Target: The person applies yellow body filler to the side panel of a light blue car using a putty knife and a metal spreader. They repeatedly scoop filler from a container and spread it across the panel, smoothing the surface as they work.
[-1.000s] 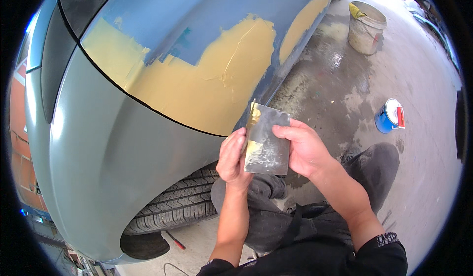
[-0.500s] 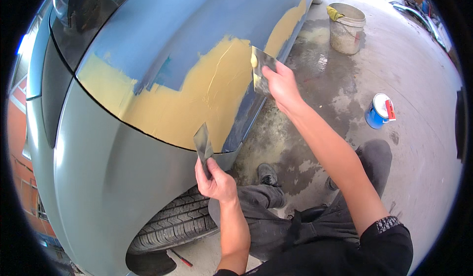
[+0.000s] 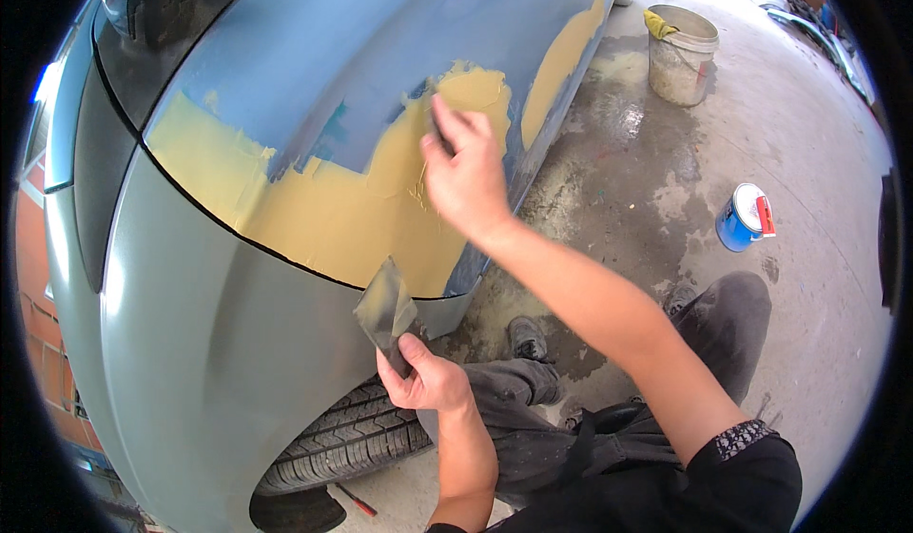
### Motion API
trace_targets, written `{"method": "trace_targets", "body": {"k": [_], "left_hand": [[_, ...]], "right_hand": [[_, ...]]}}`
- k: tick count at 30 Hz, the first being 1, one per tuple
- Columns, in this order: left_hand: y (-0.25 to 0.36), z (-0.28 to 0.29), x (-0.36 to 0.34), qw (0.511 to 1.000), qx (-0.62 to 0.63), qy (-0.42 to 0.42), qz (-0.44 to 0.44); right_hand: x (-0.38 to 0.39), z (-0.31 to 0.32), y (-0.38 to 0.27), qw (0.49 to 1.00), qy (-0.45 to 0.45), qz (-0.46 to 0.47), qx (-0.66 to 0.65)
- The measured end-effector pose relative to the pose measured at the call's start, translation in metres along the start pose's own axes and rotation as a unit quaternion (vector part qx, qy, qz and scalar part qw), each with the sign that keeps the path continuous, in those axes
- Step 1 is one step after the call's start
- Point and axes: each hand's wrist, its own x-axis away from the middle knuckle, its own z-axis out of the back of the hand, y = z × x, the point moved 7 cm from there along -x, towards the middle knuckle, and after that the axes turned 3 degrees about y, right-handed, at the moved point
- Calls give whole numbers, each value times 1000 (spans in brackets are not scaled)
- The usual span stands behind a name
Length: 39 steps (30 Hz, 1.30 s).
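Yellow filler (image 3: 352, 214) covers a wide patch of a grey-blue car fender (image 3: 238, 362), where the right hand (image 3: 466, 176) presses a spreader (image 3: 439, 132), mostly hidden behind its fingers, against the panel. Lower down, just above the tyre (image 3: 352, 438), the left hand (image 3: 423, 381) keeps its grip clenched on a smeared metal mixing plate (image 3: 385, 310). A bucket (image 3: 680, 58) and blue tin (image 3: 744, 217) stand on the concrete floor (image 3: 808, 143).

We note a dirty bucket (image 3: 682, 53) holding a yellow rag (image 3: 659, 25) on the stained concrete floor (image 3: 808, 134). A blue can (image 3: 745, 217) stands nearer; a tyre (image 3: 347, 433) shows below the bodywork.
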Motion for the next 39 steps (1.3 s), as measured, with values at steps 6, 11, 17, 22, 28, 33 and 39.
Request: {"method": "trace_targets", "body": {"k": [6,11,17,22,28,33,39], "left_hand": [[-5,20,-7,995,60,84,3],[-12,23,-9,989,85,104,56],[-13,13,-12,993,96,40,52],[-14,22,-9,988,111,98,50],[-7,23,-8,985,125,109,41],[-11,22,-8,982,128,113,76],[-9,20,-10,985,126,103,58]], "right_hand": [[65,-2,-48,984,-88,155,4],[36,32,35,991,-95,-91,-22],[2,16,73,983,0,-159,-92],[68,-11,6,998,-12,42,-49],[130,-2,-20,977,-154,145,-20],[73,32,68,992,-63,-92,-65],[29,23,103,985,2,-152,-76]]}}
